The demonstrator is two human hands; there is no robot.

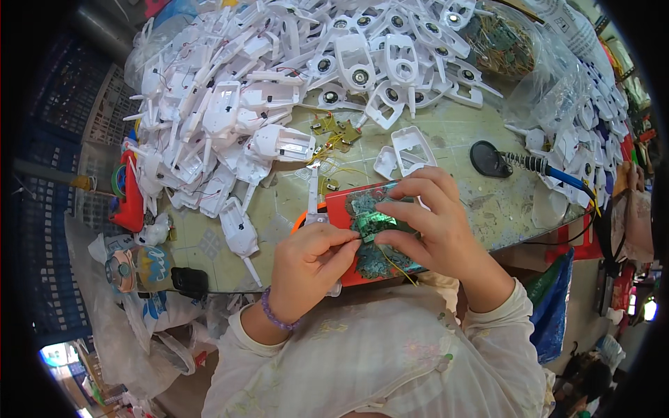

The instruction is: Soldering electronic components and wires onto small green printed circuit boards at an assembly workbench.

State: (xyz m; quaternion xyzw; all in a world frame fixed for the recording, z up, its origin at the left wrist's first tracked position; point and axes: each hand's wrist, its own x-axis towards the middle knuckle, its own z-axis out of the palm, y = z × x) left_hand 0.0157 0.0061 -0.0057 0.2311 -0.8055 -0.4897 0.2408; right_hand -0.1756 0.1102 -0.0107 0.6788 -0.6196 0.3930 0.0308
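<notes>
A small green circuit board lies over a red, flat surface at the table's near edge. My right hand grips the board between thumb and fingers. At the board's left side my left hand, with a purple bead bracelet at its wrist, is closed in a pinch; what the fingertips hold is too small to make out. Under and around the board is a crumbly grey-green mass. A thin yellow wire trails from the board's near side.
White plastic housings are heaped across the far and left table, several with round speakers. Yellowish boards with wires lie ahead. A blue-handled soldering iron rests in a coiled holder at right. A black box sits at left.
</notes>
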